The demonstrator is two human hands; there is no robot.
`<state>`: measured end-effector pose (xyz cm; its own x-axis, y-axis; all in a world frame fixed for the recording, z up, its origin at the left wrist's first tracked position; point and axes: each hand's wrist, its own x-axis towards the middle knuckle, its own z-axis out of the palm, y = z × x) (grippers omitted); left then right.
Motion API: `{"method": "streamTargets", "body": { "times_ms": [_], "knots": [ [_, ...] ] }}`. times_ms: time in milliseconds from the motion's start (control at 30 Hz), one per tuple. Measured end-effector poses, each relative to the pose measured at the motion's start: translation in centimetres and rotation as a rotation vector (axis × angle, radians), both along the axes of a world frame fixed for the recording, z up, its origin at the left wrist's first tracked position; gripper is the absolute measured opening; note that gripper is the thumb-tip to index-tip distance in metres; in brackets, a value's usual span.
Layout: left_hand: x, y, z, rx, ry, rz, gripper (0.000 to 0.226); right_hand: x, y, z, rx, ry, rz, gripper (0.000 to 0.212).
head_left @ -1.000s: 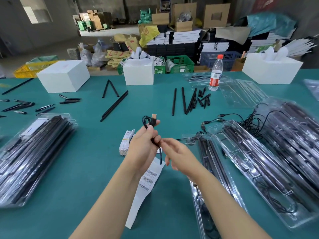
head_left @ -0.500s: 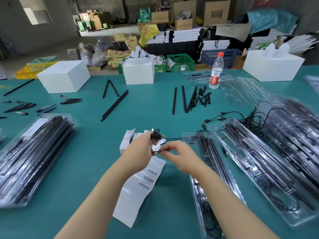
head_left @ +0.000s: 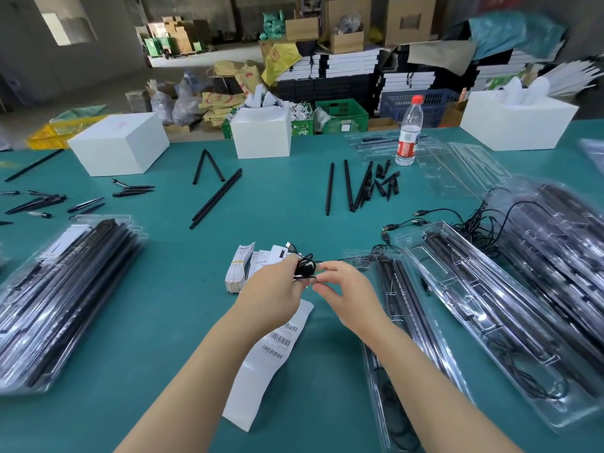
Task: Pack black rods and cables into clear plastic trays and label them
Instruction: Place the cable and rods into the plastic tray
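My left hand (head_left: 277, 289) grips a small coiled bundle of black cable (head_left: 305, 267) above the middle of the green table. My right hand (head_left: 346, 289) is just to its right, fingers curled and pinching the cable's loose strand at the coil. A clear plastic tray (head_left: 421, 371) with black rods lies open under my right forearm. A second open tray (head_left: 490, 308) with rods and a cable sits to the right. A strip of barcode labels (head_left: 261, 364) lies under my left wrist. Loose black rods (head_left: 349, 186) lie farther back.
Stacks of packed trays lie at the left (head_left: 62, 295) and right (head_left: 562, 256). A tangle of loose cables (head_left: 470, 223), a water bottle (head_left: 408, 132), three white boxes (head_left: 121, 142), a wad of labels (head_left: 240, 273) and empty trays (head_left: 464, 171) sit on the table.
Both hands came down from chest height toward the table with the cable. The long dangling strand is now gathered into a tighter coil between them.
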<state>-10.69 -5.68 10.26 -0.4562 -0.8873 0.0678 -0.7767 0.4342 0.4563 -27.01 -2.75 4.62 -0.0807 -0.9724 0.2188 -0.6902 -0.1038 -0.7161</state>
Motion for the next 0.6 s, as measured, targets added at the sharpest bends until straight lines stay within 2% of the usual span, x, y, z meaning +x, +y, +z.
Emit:
{"method": "streamTargets", "body": {
  "times_ms": [133, 267, 367, 533, 600],
  "knots": [
    [-0.1, -0.5, -0.6, 0.056, 0.119, 0.04, 0.022, -0.3, -0.1, -0.1, 0.035, -0.119, -0.032, 0.017],
    [-0.2, -1.0, -1.3, 0.158, 0.206, 0.061, 0.028, -0.1, -0.2, -0.1, 0.086, -0.124, 0.037, 0.037],
    [-0.4, -1.2, -1.7, 0.27, 0.308, 0.048, 0.032, 0.1, -0.5, -0.3, 0.052, -0.101, 0.048, 0.038],
    [-0.3, -1.3, -1.9, 0.361, 0.457, -0.03, 0.025, -0.2, -1.1, -0.5, -0.028, -0.128, 0.058, 0.043],
    [-0.1, -1.1, -2.0, 0.367, 0.449, -0.112, 0.024, -0.4, -1.5, -0.7, -0.024, -0.081, 0.079, 0.047]
  ]
}}
